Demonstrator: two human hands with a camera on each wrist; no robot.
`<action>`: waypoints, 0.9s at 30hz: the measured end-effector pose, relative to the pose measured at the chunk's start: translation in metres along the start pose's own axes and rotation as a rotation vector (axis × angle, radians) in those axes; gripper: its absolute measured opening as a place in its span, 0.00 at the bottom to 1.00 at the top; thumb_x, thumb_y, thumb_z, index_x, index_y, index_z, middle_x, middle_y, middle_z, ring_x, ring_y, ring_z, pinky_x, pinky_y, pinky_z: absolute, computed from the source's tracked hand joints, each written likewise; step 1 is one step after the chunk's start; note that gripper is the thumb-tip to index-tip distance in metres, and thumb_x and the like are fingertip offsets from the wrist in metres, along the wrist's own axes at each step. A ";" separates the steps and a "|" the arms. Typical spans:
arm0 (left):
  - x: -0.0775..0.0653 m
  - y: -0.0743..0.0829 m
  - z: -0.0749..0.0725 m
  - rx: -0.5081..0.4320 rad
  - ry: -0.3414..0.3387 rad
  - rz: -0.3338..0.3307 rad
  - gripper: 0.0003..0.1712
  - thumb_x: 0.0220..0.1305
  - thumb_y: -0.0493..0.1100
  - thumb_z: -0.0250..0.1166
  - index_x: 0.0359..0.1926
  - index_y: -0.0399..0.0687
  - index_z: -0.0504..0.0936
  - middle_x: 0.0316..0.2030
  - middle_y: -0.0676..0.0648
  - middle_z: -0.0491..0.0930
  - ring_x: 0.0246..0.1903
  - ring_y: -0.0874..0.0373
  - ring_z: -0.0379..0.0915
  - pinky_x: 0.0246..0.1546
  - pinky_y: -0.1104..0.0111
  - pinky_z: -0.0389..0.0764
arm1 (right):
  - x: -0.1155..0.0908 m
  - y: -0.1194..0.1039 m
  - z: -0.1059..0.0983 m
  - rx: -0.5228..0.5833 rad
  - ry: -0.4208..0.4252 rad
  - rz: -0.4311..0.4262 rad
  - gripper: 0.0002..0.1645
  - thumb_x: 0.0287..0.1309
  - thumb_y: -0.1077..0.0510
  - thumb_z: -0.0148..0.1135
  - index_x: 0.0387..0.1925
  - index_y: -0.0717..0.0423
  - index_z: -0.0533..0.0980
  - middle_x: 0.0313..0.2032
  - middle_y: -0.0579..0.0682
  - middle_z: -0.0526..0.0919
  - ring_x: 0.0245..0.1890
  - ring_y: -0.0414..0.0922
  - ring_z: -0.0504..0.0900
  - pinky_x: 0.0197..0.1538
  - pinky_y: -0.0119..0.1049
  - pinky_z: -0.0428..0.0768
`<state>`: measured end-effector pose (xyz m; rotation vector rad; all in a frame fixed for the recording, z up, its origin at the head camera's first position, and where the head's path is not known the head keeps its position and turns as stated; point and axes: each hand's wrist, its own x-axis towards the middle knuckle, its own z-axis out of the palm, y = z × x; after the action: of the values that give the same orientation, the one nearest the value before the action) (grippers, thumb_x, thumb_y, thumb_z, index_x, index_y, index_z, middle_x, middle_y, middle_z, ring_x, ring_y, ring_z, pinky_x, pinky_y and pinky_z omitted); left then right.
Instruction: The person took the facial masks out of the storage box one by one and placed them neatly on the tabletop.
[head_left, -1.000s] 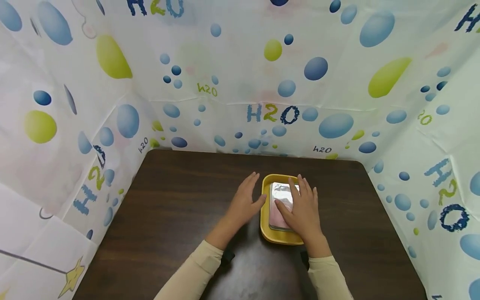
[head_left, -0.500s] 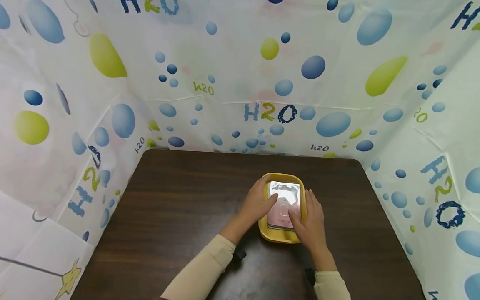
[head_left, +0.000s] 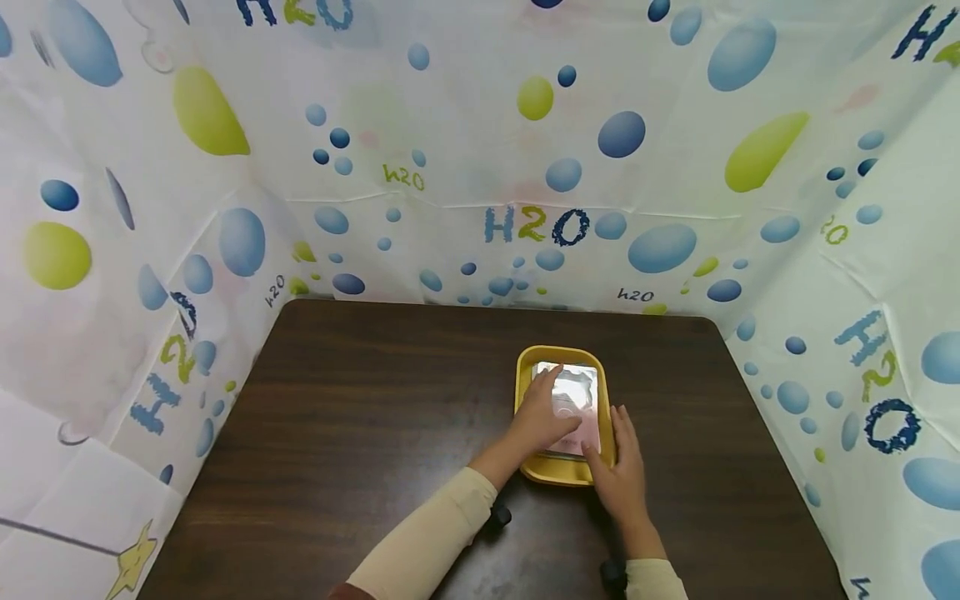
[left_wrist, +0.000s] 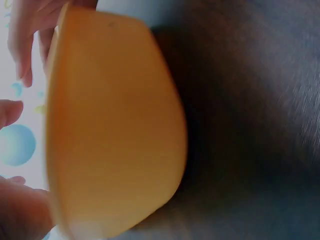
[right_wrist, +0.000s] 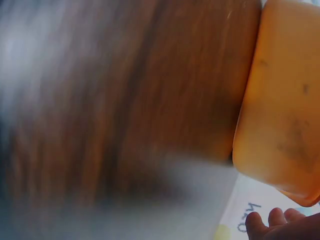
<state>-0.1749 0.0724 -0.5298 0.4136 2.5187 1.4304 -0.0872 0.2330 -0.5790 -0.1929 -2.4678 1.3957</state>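
In the head view a yellow tray stands on the dark table, holding a flat stack of foil packets, the top one silver and pink. My left hand lies across the packets' left side, its fingers loosely stretched over them and its thumb pointing right. Beside the tray's right wall is my right hand, fingers extended along the outside and thumb at the lower right rim. The left wrist view shows the outer wall of the tray up close, with fingers above its rim. In the right wrist view, fingertips appear below the tray.
The dark brown table extends around the tray on every side. White curtains with blue and green drops and H2O lettering enclose the back and both sides.
My left hand has moved right, from beside the tray to over the packets. My right hand has drawn back from above the packets to the tray's right side.
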 end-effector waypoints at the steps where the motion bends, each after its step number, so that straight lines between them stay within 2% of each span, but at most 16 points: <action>1: 0.000 -0.002 0.004 0.026 -0.007 -0.010 0.56 0.54 0.48 0.77 0.79 0.52 0.56 0.79 0.36 0.55 0.80 0.40 0.48 0.74 0.45 0.63 | 0.000 0.001 0.001 0.017 -0.002 0.009 0.45 0.62 0.53 0.66 0.77 0.57 0.61 0.79 0.61 0.57 0.78 0.65 0.56 0.73 0.71 0.56; 5: 0.000 -0.009 0.017 0.121 -0.037 -0.066 0.63 0.47 0.50 0.82 0.79 0.51 0.56 0.79 0.29 0.47 0.80 0.33 0.40 0.75 0.44 0.61 | -0.001 0.004 0.003 0.067 -0.031 0.044 0.47 0.61 0.52 0.68 0.77 0.60 0.60 0.79 0.62 0.57 0.78 0.65 0.55 0.75 0.69 0.55; 7: 0.000 -0.012 0.022 0.136 -0.042 -0.087 0.64 0.43 0.50 0.84 0.79 0.50 0.58 0.79 0.25 0.43 0.80 0.31 0.36 0.76 0.44 0.60 | -0.002 0.006 0.004 0.089 -0.057 0.072 0.48 0.61 0.53 0.68 0.78 0.59 0.59 0.79 0.61 0.56 0.79 0.64 0.53 0.76 0.68 0.54; 13: 0.002 -0.018 0.027 0.201 -0.057 -0.105 0.63 0.39 0.57 0.85 0.76 0.49 0.64 0.78 0.23 0.39 0.80 0.30 0.31 0.74 0.44 0.63 | -0.004 0.015 0.005 0.125 -0.154 0.117 0.53 0.64 0.53 0.68 0.82 0.51 0.49 0.81 0.59 0.50 0.81 0.62 0.49 0.78 0.66 0.51; 17: 0.002 -0.019 0.028 0.264 -0.052 -0.085 0.60 0.41 0.59 0.84 0.74 0.47 0.68 0.78 0.24 0.42 0.79 0.30 0.34 0.74 0.45 0.63 | -0.005 0.019 0.005 0.163 -0.200 0.126 0.54 0.66 0.52 0.67 0.82 0.46 0.45 0.82 0.58 0.46 0.81 0.63 0.46 0.77 0.67 0.49; 22: -0.001 -0.016 0.028 0.314 -0.019 -0.035 0.54 0.41 0.55 0.84 0.69 0.46 0.73 0.76 0.26 0.55 0.78 0.28 0.40 0.75 0.43 0.60 | -0.007 0.022 0.004 0.161 -0.209 0.156 0.53 0.67 0.50 0.65 0.83 0.42 0.44 0.82 0.57 0.47 0.81 0.62 0.47 0.78 0.66 0.50; 27: -0.004 -0.010 0.028 0.329 0.035 -0.007 0.46 0.45 0.50 0.82 0.66 0.47 0.77 0.72 0.35 0.65 0.77 0.36 0.50 0.76 0.47 0.60 | -0.009 0.025 0.002 0.144 -0.212 0.171 0.54 0.67 0.50 0.65 0.83 0.43 0.43 0.82 0.57 0.47 0.81 0.62 0.49 0.77 0.64 0.52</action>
<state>-0.1636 0.0889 -0.5522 0.4352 2.7868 1.0263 -0.0804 0.2427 -0.6030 -0.2401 -2.5544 1.7403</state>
